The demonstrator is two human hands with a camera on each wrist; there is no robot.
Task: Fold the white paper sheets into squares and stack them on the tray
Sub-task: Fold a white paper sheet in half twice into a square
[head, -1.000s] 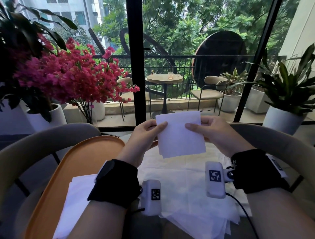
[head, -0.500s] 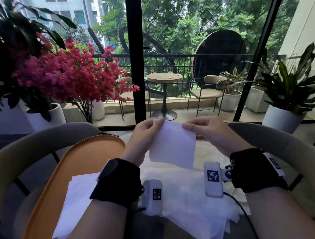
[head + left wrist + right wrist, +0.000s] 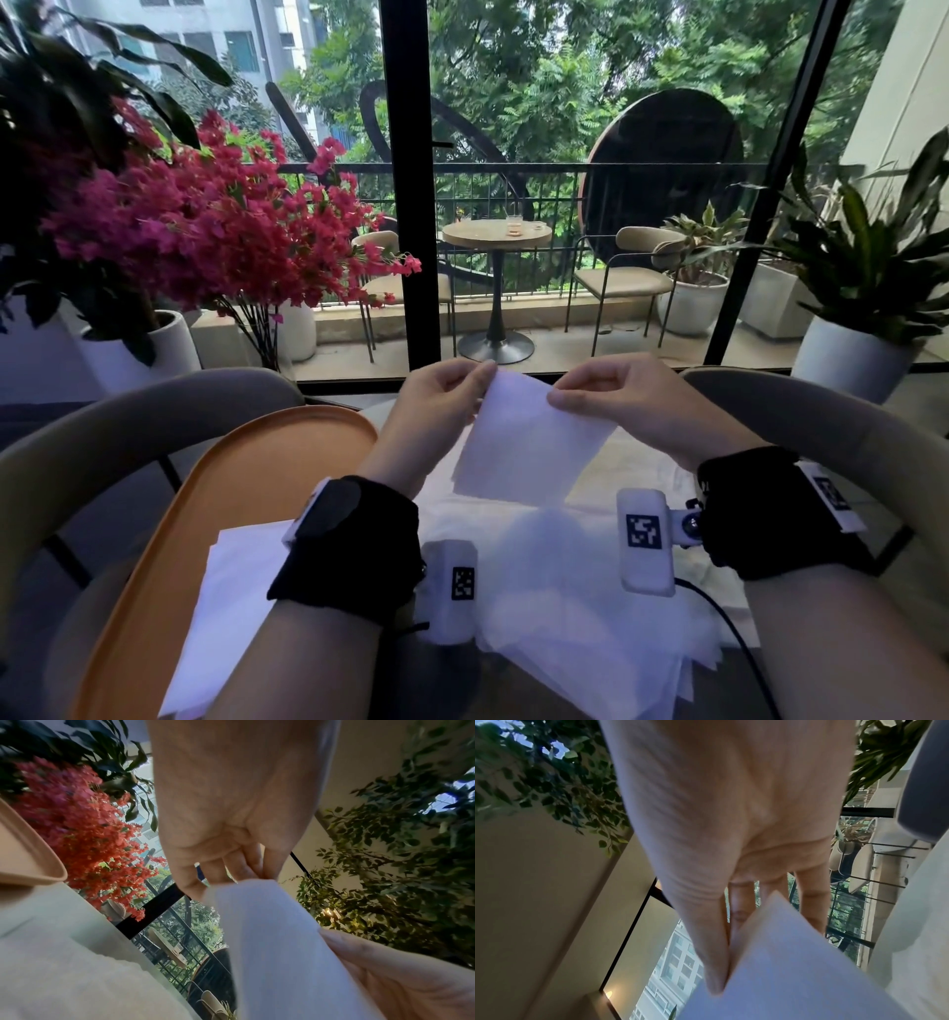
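Note:
A folded white paper sheet hangs in the air above the table, held by both hands at its far edge. My left hand pinches its far left corner, seen close in the left wrist view as paper under the left hand. My right hand pinches the far right corner; its thumb and fingers clamp the paper in the right wrist view, right hand. An orange tray lies at the left with white paper on it. A pile of loose white sheets lies under my wrists.
Grey chair backs curve at the left and right of the table. Potted pink flowers stand at the back left and a green plant in a white pot at the back right, before the window.
The held sheet has swung down and away: its far edge dropped lower and the sheet tilted flatter. Both hands keep their pinch and have moved slightly down and closer together.

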